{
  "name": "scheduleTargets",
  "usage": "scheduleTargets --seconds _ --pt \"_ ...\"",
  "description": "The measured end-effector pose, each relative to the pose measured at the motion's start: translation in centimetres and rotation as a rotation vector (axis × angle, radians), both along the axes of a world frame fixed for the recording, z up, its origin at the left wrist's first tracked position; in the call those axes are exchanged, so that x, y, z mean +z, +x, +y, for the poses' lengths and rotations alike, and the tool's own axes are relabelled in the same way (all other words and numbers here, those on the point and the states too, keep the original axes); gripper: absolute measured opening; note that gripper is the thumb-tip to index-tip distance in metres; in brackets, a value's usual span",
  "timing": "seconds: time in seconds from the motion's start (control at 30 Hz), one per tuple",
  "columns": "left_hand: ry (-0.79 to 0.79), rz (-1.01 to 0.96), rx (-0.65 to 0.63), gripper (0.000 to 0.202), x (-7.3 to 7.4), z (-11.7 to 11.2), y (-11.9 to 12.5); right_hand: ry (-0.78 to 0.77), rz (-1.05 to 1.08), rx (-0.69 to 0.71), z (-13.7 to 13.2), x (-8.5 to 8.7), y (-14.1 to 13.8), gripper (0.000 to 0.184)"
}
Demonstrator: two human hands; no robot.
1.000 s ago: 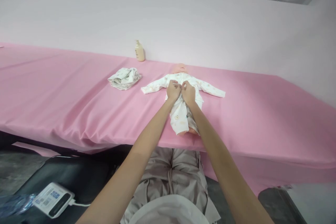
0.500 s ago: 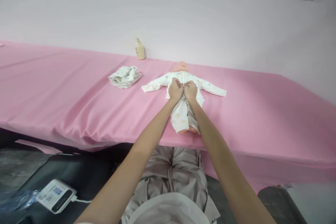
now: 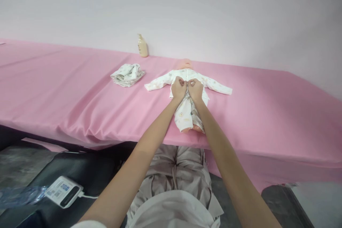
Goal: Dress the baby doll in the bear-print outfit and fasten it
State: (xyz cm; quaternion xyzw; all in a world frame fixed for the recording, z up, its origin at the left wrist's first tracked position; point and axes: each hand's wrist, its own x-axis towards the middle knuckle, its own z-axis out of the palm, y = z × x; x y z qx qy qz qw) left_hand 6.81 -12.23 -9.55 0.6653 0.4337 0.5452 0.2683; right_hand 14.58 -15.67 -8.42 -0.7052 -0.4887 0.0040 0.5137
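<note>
A baby doll (image 3: 185,63) lies on its back on the pink-covered table, its head toward the wall. It wears a white patterned baby jacket (image 3: 161,81) with the sleeves spread to both sides, and matching pants (image 3: 183,118). My left hand (image 3: 179,88) pinches the jacket's front edge at the middle of the chest. Close beside it, my right hand (image 3: 195,89) pinches the other front edge. The fastening between my fingertips is too small to make out. Both forearms reach over the doll's lower body.
A folded patterned cloth (image 3: 127,75) lies left of the doll. Behind it a cream pump bottle (image 3: 142,46) stands by the wall. The pink tablecloth (image 3: 267,114) hangs over the near edge. Lower left, a white device (image 3: 64,191) with a cable and a plastic bottle (image 3: 22,196) rest on a black chair.
Both hands stay at the jacket's front, with the fingers slightly shifted in their pinch. The whole view has tilted down a little.
</note>
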Motion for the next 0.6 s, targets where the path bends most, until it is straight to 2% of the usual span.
scheduleTargets --seconds 0.27,0.37,0.53,0.6 --pt "-0.020 -0.027 -0.049 0.011 0.0 0.0 -0.1 -0.010 -0.053 0.022 -0.2 0.0 0.2 0.010" --pt "0.000 -0.013 -0.040 0.013 0.0 0.1 0.0 0.010 0.043 0.019 0.2 -0.2 0.5 0.010" --pt "0.039 0.013 -0.041 0.013 -0.3 0.3 0.1 -0.033 0.326 0.056 0.8 -0.5 0.9 0.014" --pt "0.050 0.008 -0.048 0.012 -0.3 0.2 0.2 -0.038 0.351 0.063 0.8 -0.6 0.9 0.017"
